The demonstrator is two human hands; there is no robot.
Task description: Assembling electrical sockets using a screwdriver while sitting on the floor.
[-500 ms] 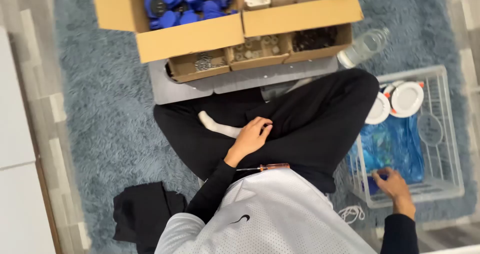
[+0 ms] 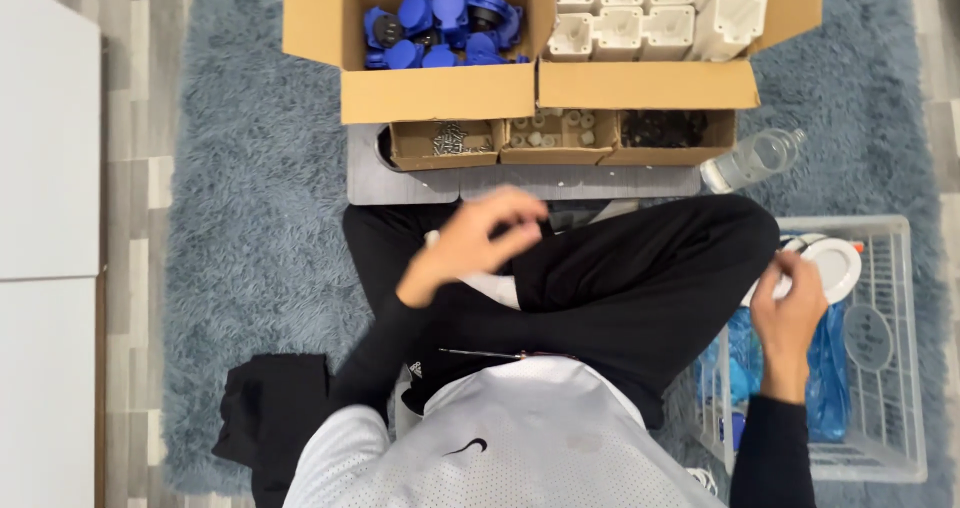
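I sit cross-legged on a shaggy blue rug (image 2: 250,248). My left hand (image 2: 480,238) hovers blurred over my lap with its fingers loosely curled and nothing visible in it. My right hand (image 2: 790,313) reaches into a white wire basket (image 2: 900,388) at my right. Its fingertips pinch the edge of a white round part (image 2: 835,268) lying at the basket's top. A blue plastic bag (image 2: 825,368) lies in the basket just under that hand.
Ahead stand a cardboard box of blue parts (image 2: 440,28) and another of white moulded parts (image 2: 650,13). Below them, three small trays hold screws (image 2: 450,140), small white pieces (image 2: 555,133) and black pieces (image 2: 665,128), on a grey board (image 2: 400,183). A clear bottle (image 2: 755,158) lies right; black cloth (image 2: 270,418) left.
My left hand has lifted off my leg and moved up and forward. My right hand has moved from the blue bag up to the white round part.
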